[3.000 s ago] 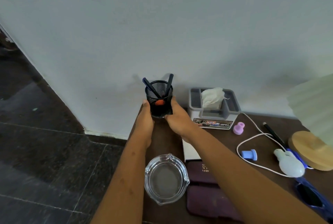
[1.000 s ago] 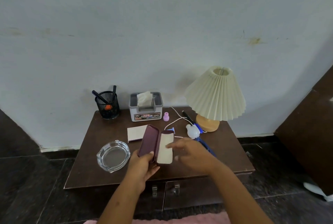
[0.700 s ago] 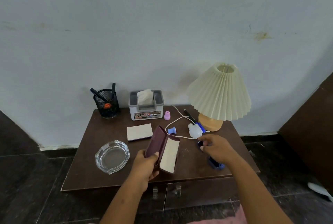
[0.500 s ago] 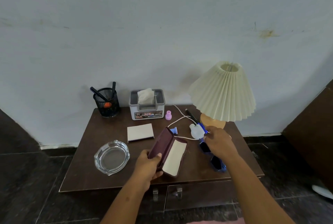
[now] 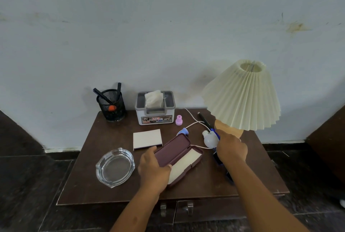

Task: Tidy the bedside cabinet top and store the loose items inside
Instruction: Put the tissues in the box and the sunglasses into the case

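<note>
A maroon glasses case (image 5: 176, 154) lies open on the brown bedside cabinet top (image 5: 89, 187), its cream lining facing up. My left hand (image 5: 153, 168) grips the case's lid at the near end. My right hand (image 5: 231, 147) is closed over blue sunglasses (image 5: 218, 159) on the right side, just in front of the lamp base; most of the frame is hidden under the hand and forearm. A white bulb-shaped object (image 5: 210, 139) with a white cord (image 5: 194, 123) lies next to that hand.
At the back stand a black mesh pen holder (image 5: 112, 106), a grey tissue box (image 5: 155, 110) and a pleated cream lamp (image 5: 242, 95). A glass ashtray (image 5: 114, 167), a white notepad (image 5: 147, 138), a pink cap (image 5: 178, 119), a blue cap (image 5: 183, 131) and a black pen (image 5: 204, 118) lie around. Two drawer handles (image 5: 176, 208) show below.
The view pulled back from the pen holder. My left hand picked up and opened the case, then lowered it flat. My right hand moved right from the case onto the blue sunglasses.
</note>
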Tool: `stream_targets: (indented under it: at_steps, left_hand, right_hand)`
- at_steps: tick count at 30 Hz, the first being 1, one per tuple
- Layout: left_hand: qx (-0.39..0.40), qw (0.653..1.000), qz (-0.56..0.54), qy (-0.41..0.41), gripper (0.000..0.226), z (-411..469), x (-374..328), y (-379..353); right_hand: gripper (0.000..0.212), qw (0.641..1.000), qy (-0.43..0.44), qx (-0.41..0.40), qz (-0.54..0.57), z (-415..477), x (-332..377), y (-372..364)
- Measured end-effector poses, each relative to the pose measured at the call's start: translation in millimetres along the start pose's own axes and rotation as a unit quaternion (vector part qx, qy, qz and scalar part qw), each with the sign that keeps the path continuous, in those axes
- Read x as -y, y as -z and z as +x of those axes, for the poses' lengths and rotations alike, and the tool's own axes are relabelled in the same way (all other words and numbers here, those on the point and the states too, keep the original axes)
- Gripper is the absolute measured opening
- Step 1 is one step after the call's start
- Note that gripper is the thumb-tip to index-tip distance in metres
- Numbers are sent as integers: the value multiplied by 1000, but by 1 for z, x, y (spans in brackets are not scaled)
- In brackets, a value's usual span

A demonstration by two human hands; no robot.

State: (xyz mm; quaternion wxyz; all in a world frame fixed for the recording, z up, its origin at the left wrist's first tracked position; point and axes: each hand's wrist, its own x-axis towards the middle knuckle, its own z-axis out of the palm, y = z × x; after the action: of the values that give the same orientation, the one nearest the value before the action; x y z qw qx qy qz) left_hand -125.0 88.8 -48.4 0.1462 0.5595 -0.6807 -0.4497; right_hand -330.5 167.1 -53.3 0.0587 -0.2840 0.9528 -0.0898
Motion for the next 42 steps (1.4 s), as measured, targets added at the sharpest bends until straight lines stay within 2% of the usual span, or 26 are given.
stream_targets:
  at_steps: [3, 9, 15, 24, 28, 34, 38, 40, 42]
  left_hand:
    - [-33, 997, 41, -51, 67, -1, -1, -2]
    - [-34, 995, 57, -74, 58, -3, -3, -2]
    - [-26, 997, 45, -60, 55, -2, -8, 1]
    - [11, 998, 43, -37, 53, -4, -13, 2]
    - [18, 999, 39, -30, 51, -4, -14, 5]
    - [-5, 999, -5, -43, 45, -2, -15, 13]
    - [-43, 995, -80, -39, 41, 2, -17, 31]
    - [-77, 989, -121, -31, 40, 6, -18, 44]
    - [-115, 981, -156, -10, 41, 9, -19, 56]
  right_hand:
    - [31, 999, 11, -11, -32, 4, 2, -2]
    - [22, 994, 31, -14, -106, 7, 2, 2]
    - [28, 998, 37, 8, -57, 6, -1, 6]
    - [19, 995, 19, 8, -98, 6, 4, 8]
    - [17, 998, -11, -7, -58, 5, 7, 10]
    - [32, 998, -37, -14, 43, -9, 21, 14]
    - [36, 999, -18, -37, 26, -28, 37, 26]
    - [29, 996, 38, -60, -43, -39, 47, 27]
    - [25, 991, 90, -96, -26, -48, 61, 25]
